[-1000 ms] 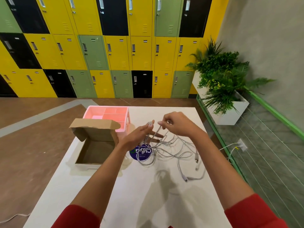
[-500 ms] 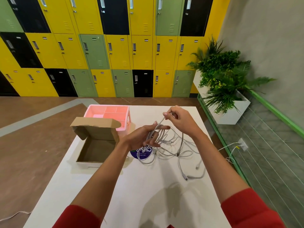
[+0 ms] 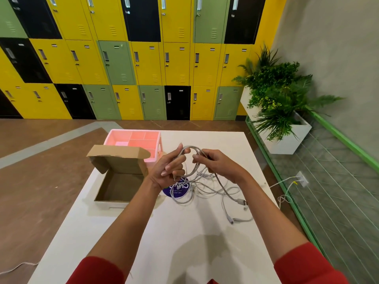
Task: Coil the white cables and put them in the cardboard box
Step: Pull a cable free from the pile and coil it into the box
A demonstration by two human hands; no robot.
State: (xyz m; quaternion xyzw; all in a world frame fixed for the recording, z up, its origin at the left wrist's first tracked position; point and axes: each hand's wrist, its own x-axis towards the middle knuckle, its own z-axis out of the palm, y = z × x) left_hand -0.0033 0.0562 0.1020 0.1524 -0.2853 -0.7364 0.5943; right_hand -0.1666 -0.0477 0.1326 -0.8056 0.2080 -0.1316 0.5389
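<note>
The cables [image 3: 207, 186] are partly lifted. A few looped strands arch between the two hands above the middle of the tabletop [image 3: 217, 140], and the rest trail down into a loose tangle that spreads toward the right edge. Two plug ends lie there, near that edge.

The left hand [image 3: 167, 170] has its fingers curled round the left side of the loop. The right hand [image 3: 218, 165] pinches the strands on the other side, close to the left.

The box [image 3: 120, 188] sits open at the left edge, just beside the left wrist, with its lid standing up at the back. No cable is in it. A purple disc [image 3: 180, 190] lies under the tangle between the box and the cables. A pink tray [image 3: 134, 138] sits behind the box at the far left corner.
</note>
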